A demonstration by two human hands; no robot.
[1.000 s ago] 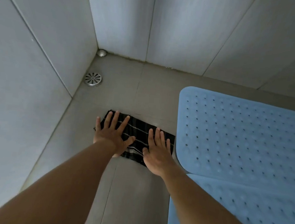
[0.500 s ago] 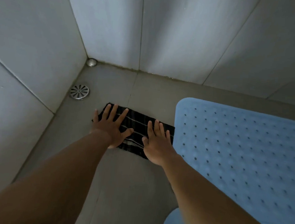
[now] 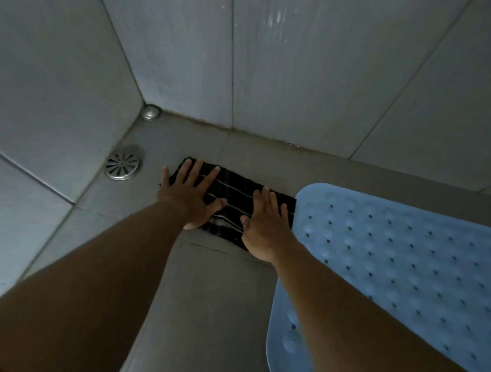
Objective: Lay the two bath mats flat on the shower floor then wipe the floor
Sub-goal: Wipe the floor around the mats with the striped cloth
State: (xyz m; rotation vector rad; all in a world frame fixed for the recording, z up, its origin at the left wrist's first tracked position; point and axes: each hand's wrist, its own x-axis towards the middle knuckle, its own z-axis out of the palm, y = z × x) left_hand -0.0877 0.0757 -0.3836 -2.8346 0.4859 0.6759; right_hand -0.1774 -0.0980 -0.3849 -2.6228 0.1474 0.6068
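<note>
- Hands side by side on the wiping cloth: the left hand (image 3: 189,199) and right hand (image 3: 264,227) both lie palm down with fingers straight and slightly spread. They press rather than grip.
- Beneath both palms is a dark striped cloth (image 3: 234,195), spread flat on the shower floor (image 3: 209,300). Its far edge shows just past the fingertips and its near edge shows at the heels of the hands.
- Just outside the right hand, the cloth's end touches or nearly touches the rounded corner of a blue bath mat (image 3: 409,257). The perforated mat lies flat and runs on beyond the right forearm.
- Nearer the person, under the right forearm, a lower blue edge (image 3: 287,341) with raised bumps shows. The arm hides the join, so it cannot be told whether this is the second mat or more of the first.
- Just beyond the left hand's little finger sits a round metal floor drain (image 3: 122,166). Farther on, in the corner, is a small metal fitting (image 3: 150,112).
- Ahead of both hands, a bare strip of floor runs to the foot of the grey wall tiles (image 3: 306,73).
- Progress, as judged: at least one mat is laid, so that step looks largely done, and the wiping stage is in hand.
- Left to do, as judged: the strip ahead of the fingers, the patch around the drain and the floor between the forearms. No wet or dry track shows which parts are already wiped.
</note>
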